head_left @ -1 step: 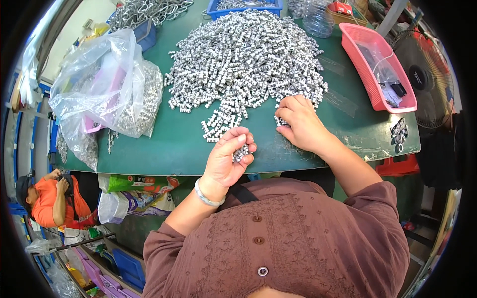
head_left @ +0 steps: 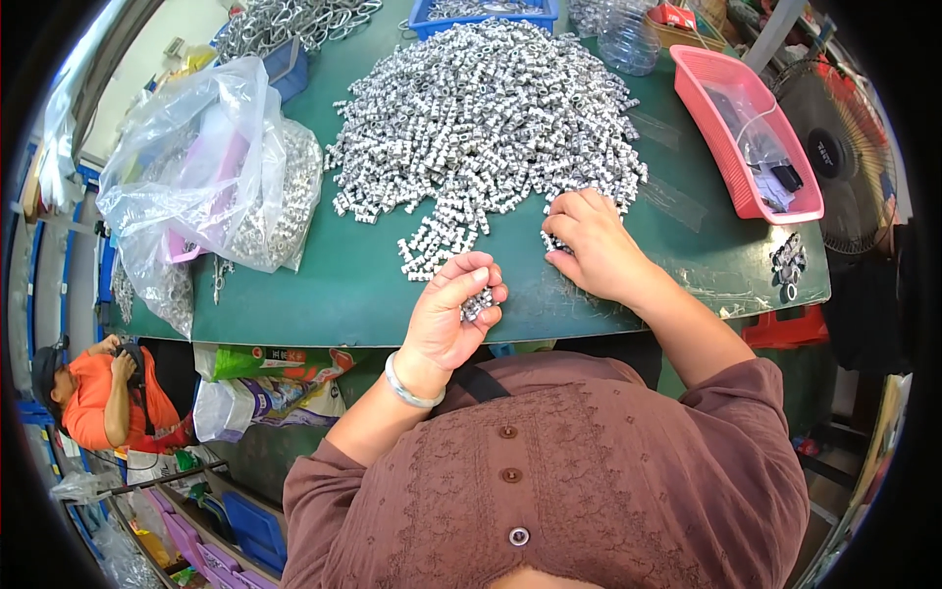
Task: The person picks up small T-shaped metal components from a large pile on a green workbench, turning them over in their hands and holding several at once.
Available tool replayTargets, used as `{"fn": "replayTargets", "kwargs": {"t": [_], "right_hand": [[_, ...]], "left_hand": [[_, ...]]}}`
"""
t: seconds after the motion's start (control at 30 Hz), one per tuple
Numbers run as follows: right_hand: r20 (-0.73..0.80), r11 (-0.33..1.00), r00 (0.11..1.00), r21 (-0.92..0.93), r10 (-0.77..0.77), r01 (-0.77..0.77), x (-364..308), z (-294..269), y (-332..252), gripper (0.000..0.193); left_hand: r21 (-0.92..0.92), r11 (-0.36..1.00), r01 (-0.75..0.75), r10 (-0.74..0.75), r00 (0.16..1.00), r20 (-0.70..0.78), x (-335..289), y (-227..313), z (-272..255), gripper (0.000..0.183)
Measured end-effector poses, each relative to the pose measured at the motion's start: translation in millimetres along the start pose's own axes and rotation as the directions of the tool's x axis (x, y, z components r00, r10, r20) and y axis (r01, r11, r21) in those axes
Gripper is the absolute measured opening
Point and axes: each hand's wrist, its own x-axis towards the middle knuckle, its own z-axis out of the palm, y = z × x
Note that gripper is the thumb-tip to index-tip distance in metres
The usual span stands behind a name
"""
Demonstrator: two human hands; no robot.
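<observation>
A big heap of small silvery ribbed metal pieces covers the middle of the green table, with a loose tongue of them spilling toward me. My left hand is raised near the table's front edge, fingers curled round a cluster of small metal parts that shows in the palm. At the heap's near right edge, my right hand rests low with bent fingers closed over a few pieces. Its fingers and back partly hide those pieces.
A clear plastic bag of metal parts stands left on the green table. To the right are a pink basket and a fan. A blue tray sits behind the heap. A person in orange is at far left.
</observation>
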Motion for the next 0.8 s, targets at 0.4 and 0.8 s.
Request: {"fn": "replayTargets", "kwargs": {"t": [0.4, 0.8], "right_hand": [[0.087, 0.963, 0.960, 0.074, -0.265, 0.259, -1, 3, -2, 0.027], [-0.122, 0.482, 0.990, 0.873, 0.071, 0.073, -5, 9, -21, 0.036]], "left_hand": [[0.217, 0.976, -0.035, 0.060, 0.992, -0.109, -3, -4, 8, 0.014], [0.438, 0.882, -0.174, 0.214, 0.976, -0.044, -8, -12, 29, 0.026]]}}
